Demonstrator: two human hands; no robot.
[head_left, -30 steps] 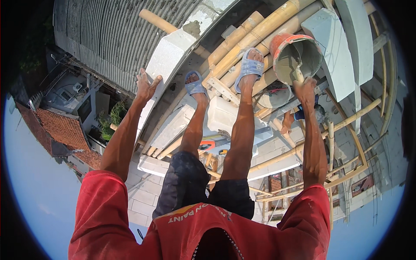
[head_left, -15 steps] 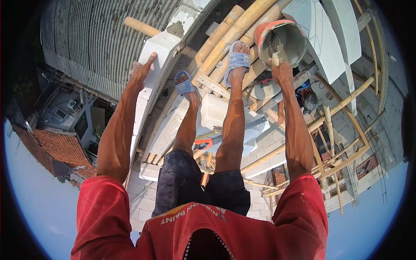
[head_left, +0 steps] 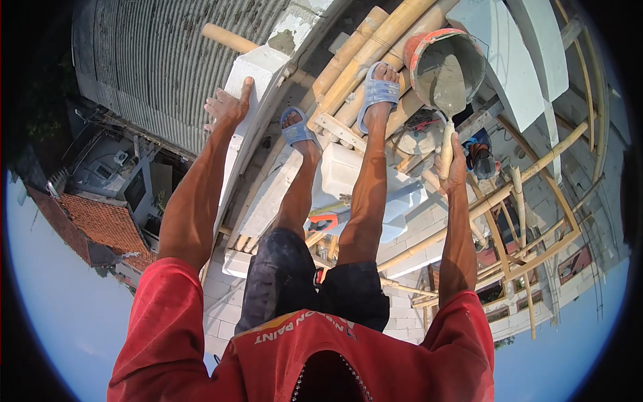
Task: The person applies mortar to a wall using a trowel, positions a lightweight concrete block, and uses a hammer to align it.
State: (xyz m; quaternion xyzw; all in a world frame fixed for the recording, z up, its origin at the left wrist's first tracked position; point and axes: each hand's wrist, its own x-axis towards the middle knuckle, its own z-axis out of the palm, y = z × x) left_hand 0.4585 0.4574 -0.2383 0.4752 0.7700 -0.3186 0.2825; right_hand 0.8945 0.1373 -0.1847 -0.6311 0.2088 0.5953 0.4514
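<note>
My right hand (head_left: 454, 163) is closed round the pale handle of a trowel (head_left: 448, 87). The trowel's blade, coated in grey mortar, is at the mouth of an orange-red bucket (head_left: 420, 47) that lies tipped toward me, its inside caked with mortar. On top of the wall, my left hand (head_left: 229, 107) rests against a white block (head_left: 258, 65), fingers spread and holding nothing. A patch of grey mortar (head_left: 282, 41) shows on the wall just beyond that block.
Under my sandalled feet lie bamboo poles (head_left: 355, 57) and a short wooden batten (head_left: 338, 130). White blocks (head_left: 341, 171) and an orange-handled saw (head_left: 323, 222) are close by. Corrugated roofing (head_left: 161, 60) lies left of the wall; bamboo scaffolding (head_left: 529, 177) stands at right, above a drop.
My right hand has drawn back from the bucket toward me, bringing the trowel's blade into sight with mortar on it. My left hand stays on the block, its fingers more spread.
</note>
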